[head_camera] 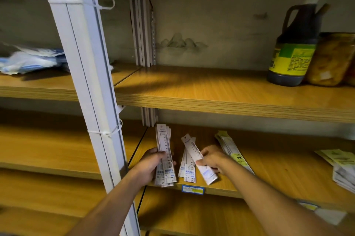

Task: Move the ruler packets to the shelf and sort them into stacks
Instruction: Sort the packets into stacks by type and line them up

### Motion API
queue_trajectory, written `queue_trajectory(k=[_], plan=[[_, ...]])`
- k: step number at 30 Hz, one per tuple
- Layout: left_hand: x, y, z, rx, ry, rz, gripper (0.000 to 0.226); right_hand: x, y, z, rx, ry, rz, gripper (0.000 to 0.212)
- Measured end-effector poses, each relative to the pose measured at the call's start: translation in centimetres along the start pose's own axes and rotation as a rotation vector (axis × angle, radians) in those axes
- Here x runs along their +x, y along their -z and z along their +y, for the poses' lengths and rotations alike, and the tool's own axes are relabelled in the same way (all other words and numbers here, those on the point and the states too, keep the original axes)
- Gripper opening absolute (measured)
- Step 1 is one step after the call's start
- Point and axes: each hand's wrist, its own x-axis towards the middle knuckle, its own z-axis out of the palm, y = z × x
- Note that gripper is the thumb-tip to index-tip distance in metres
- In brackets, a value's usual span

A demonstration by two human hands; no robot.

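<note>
Both hands gripped packets over the shelf (269,174), left hand (148,164) clutching a fanned bundle (164,156), right hand (212,159) pinching one packet (199,160) above the stack (187,170); loosely fanned, the bundle could slip and scatter

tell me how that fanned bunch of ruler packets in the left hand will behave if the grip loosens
The bunch of ruler packets looks thin, flat and glossy, so packets would probably slide apart; they already fan out at the top. Each seems light and fairly stiff, likely from the ruler inside. The left hand grips only their lower half.
</note>
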Motion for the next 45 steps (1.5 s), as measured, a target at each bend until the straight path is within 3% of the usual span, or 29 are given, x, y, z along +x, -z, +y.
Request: queue_trajectory(k=[3, 6, 9, 11, 21, 26, 30, 33, 36, 45], plan=[[0.1, -0.3, -0.1, -0.009, 0.011, 0.0, 0.022, 0.0, 0.8, 0.8, 0.073, 0.094, 0.094, 0.031], [-0.1, -1.0, 0.0, -0.004, 0.019, -0.01, 0.02, 0.0, 1.0, 1.0, 0.345, 0.109, 0.138, 0.03], [0.0, -1.8, 0.1, -0.02, 0.022, -0.014, 0.02, -0.7, 1.0, 0.1, 0.576, 0.198, 0.013, 0.036], [0.2, -2.2, 0.2, -0.041, 0.029, -0.032, 0.023, -1.2, 0.4, -0.7, 0.596, 0.263, -0.05, 0.038], [0.6, -2.6, 0.0, -0.076, 0.002, -0.051, 0.033, -0.5, -2.9, -1.9, -0.095, 0.28, 0.215, 0.037], [0.4, -1.8, 0.0, -0.153, 0.018, -0.012, 0.026, -0.1, -3.3, -2.5, 0.114, 0.246, 0.165, 0.057], [0.6, -0.9, 0.0, -0.044, -0.005, 0.046, 0.025, -0.2, -2.6, -1.7, -0.098, 0.149, 0.288, 0.054], [0.7, -0.7, -0.3, 0.003, 0.008, 0.038, 0.029, -0.2, -2.9, -1.3, -0.217, 0.064, 0.261, 0.064], [0.6, -0.8, -0.6, 0.005, 0.033, 0.001, 0.033, 0.1, -3.4, -1.6, -0.276, 0.022, 0.223, 0.056], [0.4, -1.7, -0.1, -0.075, 0.039, -0.036, 0.029, 0.4, -1.5, -0.8, -0.095, -0.105, 0.109, 0.07]])
